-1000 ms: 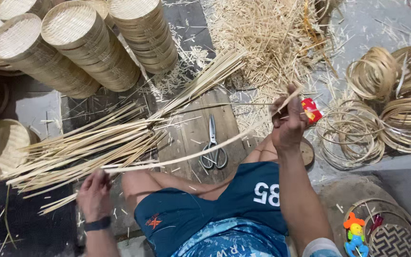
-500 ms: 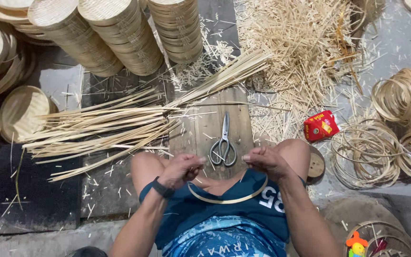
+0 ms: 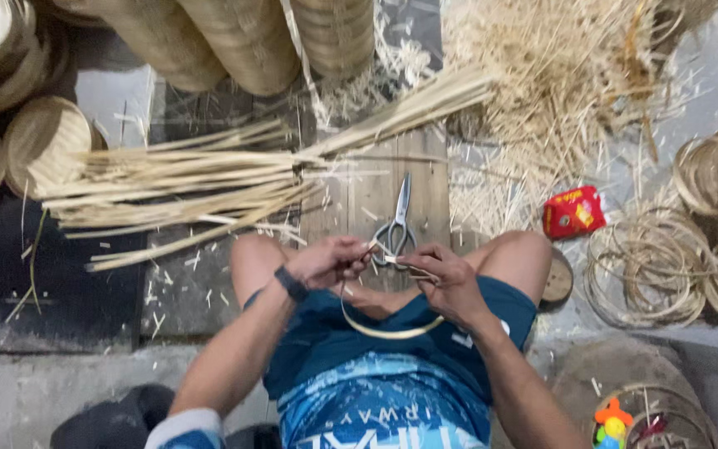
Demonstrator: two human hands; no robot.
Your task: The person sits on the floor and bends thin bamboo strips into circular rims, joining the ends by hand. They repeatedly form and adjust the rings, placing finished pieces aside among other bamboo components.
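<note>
Both my hands hold one thin bamboo strip [image 3: 392,330] that is bent into a loop hanging over my lap. My left hand [image 3: 331,260] pinches one end and my right hand [image 3: 445,278] pinches the other, the ends meeting between them. Just beyond my fingers, metal scissors [image 3: 395,229] lie on a wooden board [image 3: 421,191] between my knees. A bundle of long bamboo strips [image 3: 201,187] lies across the floor to the left of the board.
Stacks of round woven baskets [image 3: 234,37] stand at the top. A heap of bamboo scraps [image 3: 558,91] lies at upper right, a small red packet [image 3: 573,211] beside it. Finished bamboo rings [image 3: 654,266] pile at right. Colourful toys [image 3: 612,420] sit at lower right.
A second ago my right hand was out by the red packet and my left hand low at the left. Both came together over my lap and bent the strip into a tighter loop.
</note>
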